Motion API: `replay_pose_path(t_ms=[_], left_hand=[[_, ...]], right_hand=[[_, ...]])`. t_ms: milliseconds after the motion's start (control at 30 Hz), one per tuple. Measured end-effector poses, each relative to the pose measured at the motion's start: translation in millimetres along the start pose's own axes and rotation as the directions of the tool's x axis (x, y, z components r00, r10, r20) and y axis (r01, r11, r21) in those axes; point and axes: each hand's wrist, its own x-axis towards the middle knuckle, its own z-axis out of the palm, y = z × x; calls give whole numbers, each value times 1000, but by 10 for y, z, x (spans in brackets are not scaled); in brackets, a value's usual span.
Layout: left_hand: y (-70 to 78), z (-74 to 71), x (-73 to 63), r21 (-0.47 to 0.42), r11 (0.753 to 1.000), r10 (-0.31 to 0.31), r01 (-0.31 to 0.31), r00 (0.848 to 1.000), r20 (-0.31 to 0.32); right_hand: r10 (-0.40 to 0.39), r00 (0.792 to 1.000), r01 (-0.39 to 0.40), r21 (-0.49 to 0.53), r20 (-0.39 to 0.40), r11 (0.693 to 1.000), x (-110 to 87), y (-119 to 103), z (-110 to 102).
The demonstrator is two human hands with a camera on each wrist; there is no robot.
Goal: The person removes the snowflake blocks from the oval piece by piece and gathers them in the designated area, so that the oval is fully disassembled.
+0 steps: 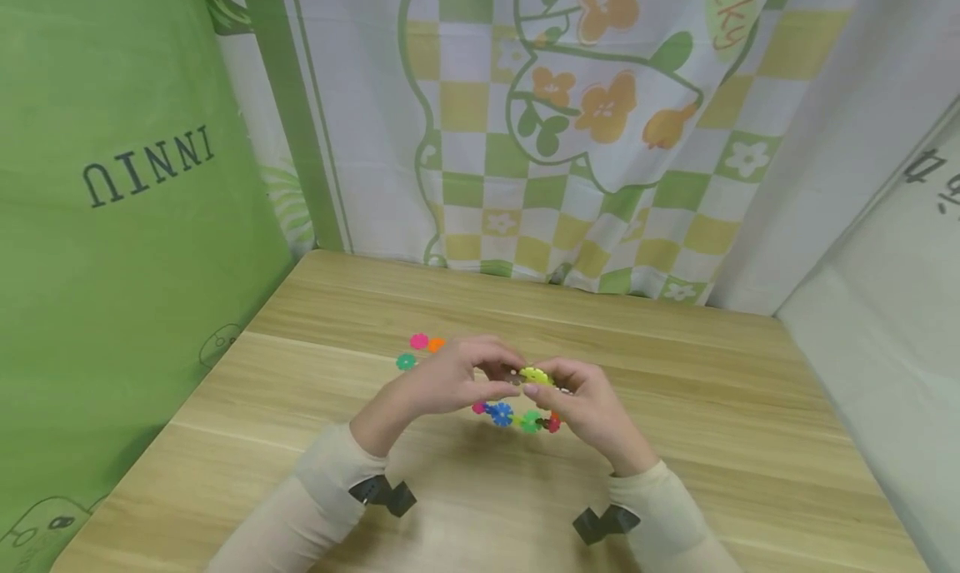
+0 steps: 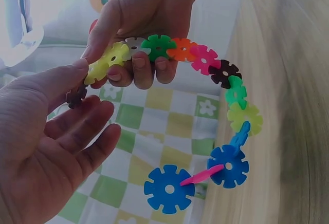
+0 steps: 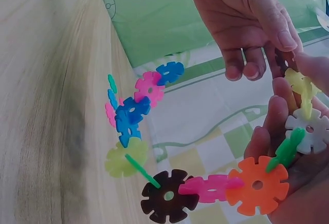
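Observation:
A curved chain of notched plastic snowflake discs (image 2: 205, 59) hangs between both hands above the table. My right hand (image 1: 592, 406) grips its upper end, with its fingers behind the white disc (image 3: 307, 131) and its thumb at the yellow discs (image 2: 114, 54). My left hand (image 1: 457, 377) pinches a dark brown disc (image 2: 76, 96) between thumb and fingertips, right at the yellow end of the chain. Down the chain follow green, orange, pink, black and blue discs; a blue disc (image 2: 169, 189) ends the free, dangling side. Fingers partly hide the brown disc.
On the wooden table (image 1: 300, 490), a pink disc (image 1: 419, 341), an orange disc (image 1: 437, 346) and a green disc (image 1: 406, 361) lie beyond the left hand. A patterned curtain (image 1: 465, 107) hangs behind the table, with a green cloth (image 1: 135, 290) along the left.

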Motion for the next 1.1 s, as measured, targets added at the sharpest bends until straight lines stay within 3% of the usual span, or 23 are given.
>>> replay_pose_path(t_ms=[367,600,1100], left_hand=[[-16,20,3,-49,999,10,-12,998,-58],[-33,27,0,-57,997,53,-58,994,-90],[-44,14,-19,-59,995,69,-76,992,-104]], right_hand=[[-18,1000,18,30,4,999,-6,27,-9],[-31,1000,31,33,1,999,-4,26,-7],[-46,999,46,20,-1,999,-6,11,12]])
